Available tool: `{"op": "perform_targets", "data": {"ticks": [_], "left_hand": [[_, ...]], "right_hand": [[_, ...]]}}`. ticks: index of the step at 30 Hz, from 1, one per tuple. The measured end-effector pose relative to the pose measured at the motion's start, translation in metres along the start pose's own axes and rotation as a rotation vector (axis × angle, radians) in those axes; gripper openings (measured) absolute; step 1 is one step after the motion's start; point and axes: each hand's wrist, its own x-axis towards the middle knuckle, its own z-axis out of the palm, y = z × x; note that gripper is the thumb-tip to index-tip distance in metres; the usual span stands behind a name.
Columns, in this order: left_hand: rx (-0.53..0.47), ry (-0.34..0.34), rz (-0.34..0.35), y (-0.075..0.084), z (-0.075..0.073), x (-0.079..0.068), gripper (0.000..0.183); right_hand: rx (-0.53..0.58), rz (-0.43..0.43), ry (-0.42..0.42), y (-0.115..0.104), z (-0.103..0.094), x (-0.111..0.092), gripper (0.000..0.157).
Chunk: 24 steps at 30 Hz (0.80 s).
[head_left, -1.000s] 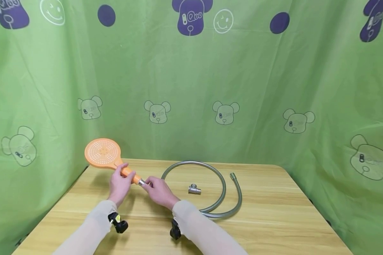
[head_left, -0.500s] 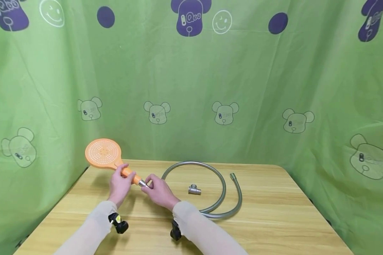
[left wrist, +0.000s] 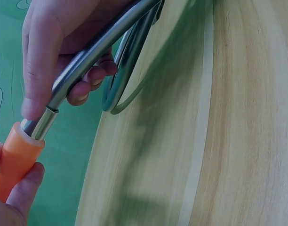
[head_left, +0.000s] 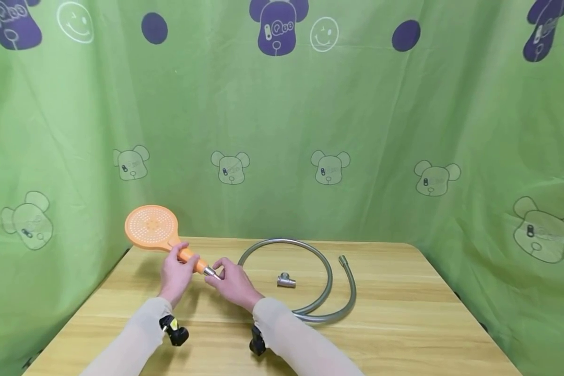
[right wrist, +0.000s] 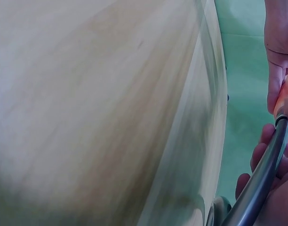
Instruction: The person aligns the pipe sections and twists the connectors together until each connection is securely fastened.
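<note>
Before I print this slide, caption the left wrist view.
Left hand grips the orange handle; right hand holds the hose, its metal end at the handle's mouth.

Mostly smooth surfs. seen
Smooth plast. seen on shower head (head_left: 151,226), glossy met. look on hose (left wrist: 96,51) & fitting (head_left: 285,281), wood grain on tabletop (head_left: 404,313), creased cloth on curtain (head_left: 282,109).

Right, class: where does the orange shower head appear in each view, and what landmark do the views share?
Head: the orange shower head is left of centre, below mid-height.
Left wrist: only part of its handle, at the lower left.
Right wrist: only a sliver of its handle, at the right edge above mid-height.
Shared landmark: the grey hose, visible in all three.
</note>
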Motion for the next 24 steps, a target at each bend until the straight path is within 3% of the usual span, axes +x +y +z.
{"op": "perform_targets", "data": {"ticks": [12, 24], "left_hand": [[-0.024, -0.020, -0.013, -0.0008, 0.0000, 0.0020, 0.054], [-0.005, 0.000, -0.005, -0.0009, 0.0014, 0.0015, 0.054]], "right_hand": [[-0.078, -0.017, 0.009, -0.0041, 0.0007, 0.0014, 0.010], [-0.094, 0.017, 0.028, -0.0051, 0.0009, -0.0003, 0.022]]}}
